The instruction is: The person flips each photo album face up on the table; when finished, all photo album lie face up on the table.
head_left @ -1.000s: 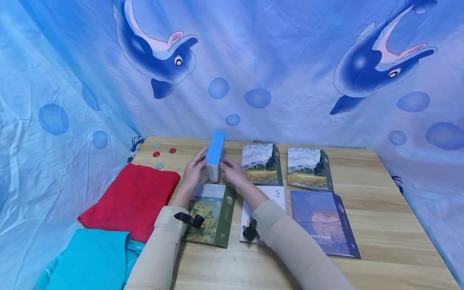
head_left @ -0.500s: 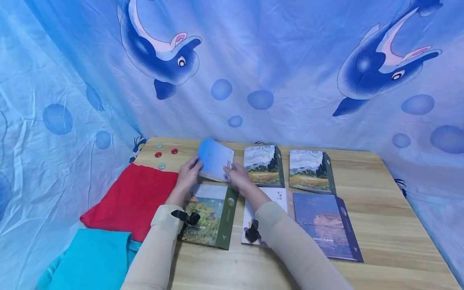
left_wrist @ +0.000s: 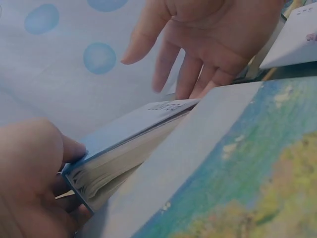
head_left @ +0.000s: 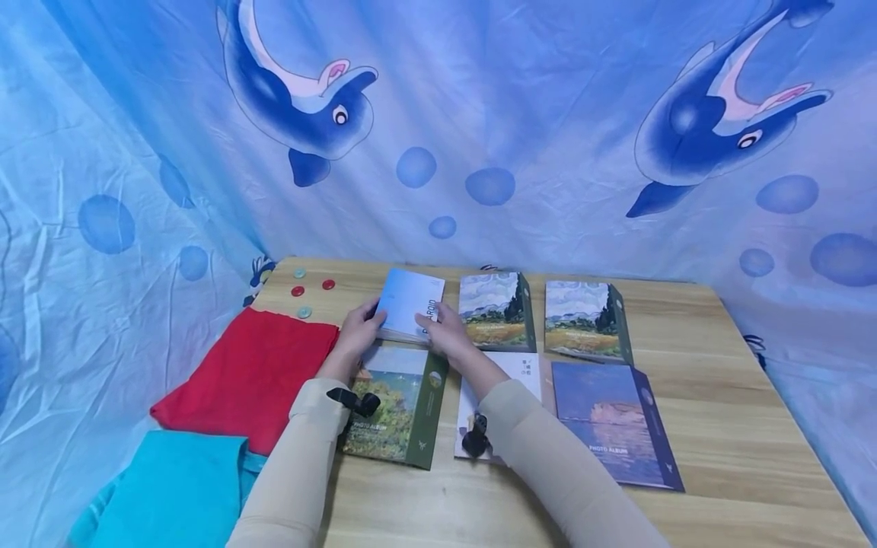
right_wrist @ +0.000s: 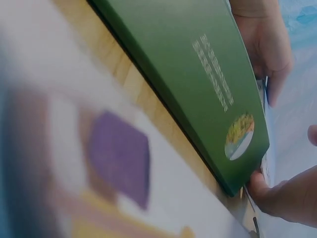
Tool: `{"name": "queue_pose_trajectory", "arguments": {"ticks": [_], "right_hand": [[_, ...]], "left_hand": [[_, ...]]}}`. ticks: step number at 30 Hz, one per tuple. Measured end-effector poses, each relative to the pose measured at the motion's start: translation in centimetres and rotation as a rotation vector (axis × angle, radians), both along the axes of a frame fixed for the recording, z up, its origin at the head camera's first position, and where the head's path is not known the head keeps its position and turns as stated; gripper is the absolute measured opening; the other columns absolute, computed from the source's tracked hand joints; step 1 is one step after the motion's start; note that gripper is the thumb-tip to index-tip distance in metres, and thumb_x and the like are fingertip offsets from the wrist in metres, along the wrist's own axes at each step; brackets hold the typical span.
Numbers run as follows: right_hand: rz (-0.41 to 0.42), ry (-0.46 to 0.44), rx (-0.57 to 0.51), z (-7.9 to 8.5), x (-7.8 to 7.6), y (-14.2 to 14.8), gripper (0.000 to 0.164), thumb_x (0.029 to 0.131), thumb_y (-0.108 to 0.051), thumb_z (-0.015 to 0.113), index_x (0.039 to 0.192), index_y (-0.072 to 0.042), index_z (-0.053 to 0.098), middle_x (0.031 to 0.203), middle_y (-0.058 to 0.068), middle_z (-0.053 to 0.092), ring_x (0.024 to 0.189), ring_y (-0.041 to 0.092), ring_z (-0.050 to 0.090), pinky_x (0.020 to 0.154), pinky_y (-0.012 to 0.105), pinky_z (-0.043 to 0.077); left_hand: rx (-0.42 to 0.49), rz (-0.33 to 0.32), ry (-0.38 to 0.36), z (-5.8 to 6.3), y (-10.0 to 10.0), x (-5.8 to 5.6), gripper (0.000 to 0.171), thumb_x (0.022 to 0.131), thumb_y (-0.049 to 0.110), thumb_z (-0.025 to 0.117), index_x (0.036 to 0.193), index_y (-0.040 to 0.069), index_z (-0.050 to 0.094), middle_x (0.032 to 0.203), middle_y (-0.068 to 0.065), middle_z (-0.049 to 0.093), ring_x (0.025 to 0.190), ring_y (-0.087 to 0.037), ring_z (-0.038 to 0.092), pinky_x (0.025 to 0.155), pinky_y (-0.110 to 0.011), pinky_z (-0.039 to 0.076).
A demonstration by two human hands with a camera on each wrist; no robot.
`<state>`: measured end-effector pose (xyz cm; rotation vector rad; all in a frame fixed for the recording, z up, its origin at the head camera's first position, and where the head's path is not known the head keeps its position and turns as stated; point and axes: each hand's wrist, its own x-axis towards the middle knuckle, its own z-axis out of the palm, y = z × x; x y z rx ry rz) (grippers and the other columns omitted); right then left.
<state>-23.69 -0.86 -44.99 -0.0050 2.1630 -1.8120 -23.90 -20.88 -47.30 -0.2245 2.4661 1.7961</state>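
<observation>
A small blue-and-white photo album (head_left: 411,301) with dark lettering lies cover up at the back of the table, both hands at its sides. My left hand (head_left: 359,332) grips its left edge, thumb on the cover and fingers below, as the left wrist view shows beside the page block (left_wrist: 114,173). At the right edge is my right hand (head_left: 448,332); in the left wrist view its fingers (left_wrist: 190,74) are fairly straight and the thumb is lifted off the cover. In front lies a green-spined photo album (head_left: 387,407), partly behind my left wrist.
Two landscape-cover albums (head_left: 491,312) stand in the back row to the right. A white album (head_left: 507,373), partly under my right arm, and a purple album (head_left: 610,426) lie in front. Folded red cloth (head_left: 253,373), turquoise cloth (head_left: 167,487) and several small discs (head_left: 328,285) are at left.
The blue album, upright with its spine up a second ago, has been tipped over so its cover faces up. My right thumb shifts at its right edge; the other albums stay put.
</observation>
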Motion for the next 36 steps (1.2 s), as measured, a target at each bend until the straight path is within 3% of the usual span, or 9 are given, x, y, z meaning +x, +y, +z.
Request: {"name": "queue_pose_trajectory", "arguments": {"ticks": [10, 16, 20, 25, 31, 36], "right_hand": [[0.044, 0.053, 0.076, 0.1, -0.1, 1.2, 0.073, 0.103, -0.038, 0.057, 0.159, -0.003, 0.027, 0.163, 0.019, 0.027, 0.149, 0.038, 0.027, 0.121, 0.052, 0.024], [0.071, 0.122, 0.1, 1.6, 0.6, 2.4, 0.073, 0.103, -0.038, 0.058, 0.16, -0.005, 0.026, 0.162, 0.017, 0.031, 0.148, 0.035, 0.032, 0.119, 0.049, 0.03], [0.024, 0.161, 0.042, 2.5, 0.8, 4.3, 0.071, 0.102, -0.036, 0.061, 0.158, -0.005, 0.031, 0.157, 0.019, 0.041, 0.143, 0.033, 0.041, 0.117, 0.045, 0.035], [-0.058, 0.193, -0.016, 3.3, 0.5, 8.1, 0.065, 0.102, -0.036, 0.06, 0.156, -0.009, 0.036, 0.153, 0.016, 0.046, 0.14, 0.032, 0.045, 0.116, 0.046, 0.036], [-0.119, 0.124, -0.107, 4.2, 0.1, 12.7, 0.065, 0.104, -0.037, 0.057, 0.158, -0.011, 0.032, 0.158, 0.013, 0.04, 0.142, 0.033, 0.041, 0.118, 0.043, 0.033], [-0.147, 0.128, -0.066, 3.9, -0.2, 15.2, 0.064, 0.105, -0.036, 0.055, 0.158, -0.008, 0.032, 0.16, 0.014, 0.035, 0.146, 0.031, 0.036, 0.118, 0.042, 0.033]], "left_hand": [[-0.087, 0.028, 0.062, 0.4, 0.7, 0.1, 0.053, 0.107, 0.026, 0.051, 0.155, 0.006, 0.041, 0.155, -0.018, 0.044, 0.144, -0.033, 0.039, 0.117, -0.049, 0.033], [-0.185, 0.023, 0.15, 1.4, 2.2, 0.3, 0.056, 0.106, 0.029, 0.052, 0.155, 0.007, 0.04, 0.158, -0.02, 0.038, 0.147, -0.039, 0.032, 0.117, -0.055, 0.031], [-0.213, 0.004, 0.23, 2.4, 3.9, 0.9, 0.055, 0.104, 0.024, 0.056, 0.153, 0.002, 0.042, 0.157, -0.022, 0.038, 0.146, -0.04, 0.032, 0.119, -0.053, 0.028], [-0.21, -0.058, 0.282, 3.1, 6.4, 1.5, 0.055, 0.104, 0.026, 0.057, 0.152, 0.004, 0.044, 0.157, -0.019, 0.039, 0.141, -0.043, 0.04, 0.116, -0.053, 0.034], [-0.181, -0.125, 0.308, 2.9, 8.9, 1.4, 0.053, 0.104, 0.025, 0.057, 0.152, 0.006, 0.045, 0.157, -0.016, 0.041, 0.138, -0.043, 0.043, 0.113, -0.052, 0.039], [-0.178, -0.165, 0.303, 2.5, 10.4, 1.2, 0.052, 0.105, 0.025, 0.055, 0.153, 0.008, 0.044, 0.158, -0.015, 0.04, 0.143, -0.038, 0.039, 0.116, -0.051, 0.035]]}}
